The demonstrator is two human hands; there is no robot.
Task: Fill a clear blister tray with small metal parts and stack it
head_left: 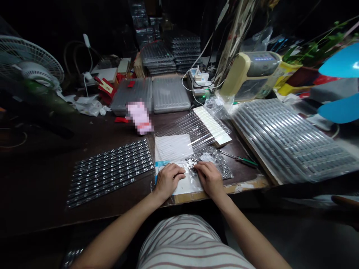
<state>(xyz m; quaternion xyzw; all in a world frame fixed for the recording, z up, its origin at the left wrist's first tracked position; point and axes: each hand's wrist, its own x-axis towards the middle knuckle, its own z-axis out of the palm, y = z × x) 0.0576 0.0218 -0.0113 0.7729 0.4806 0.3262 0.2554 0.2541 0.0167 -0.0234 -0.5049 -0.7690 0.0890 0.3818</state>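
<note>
My left hand rests over a white sheet at the table's front edge. Its thumb and fingertips are pinched together, and what they hold, if anything, is too small to make out. To its right, my right hand has curled fingertips at a loose heap of small shiny metal pieces. Beside that hand lies a clear bag full of similar pieces. Thin clear strips fan out beyond both hands, crossed by a cream-coloured bar. White paper shows beneath their left ends.
Left lies a panel of dark strips with shiny squares. A green-handled screwdriver is at right, near a large tray of clear tubes. Farther back are stacked clear trays, a yellowish machine and a fan.
</note>
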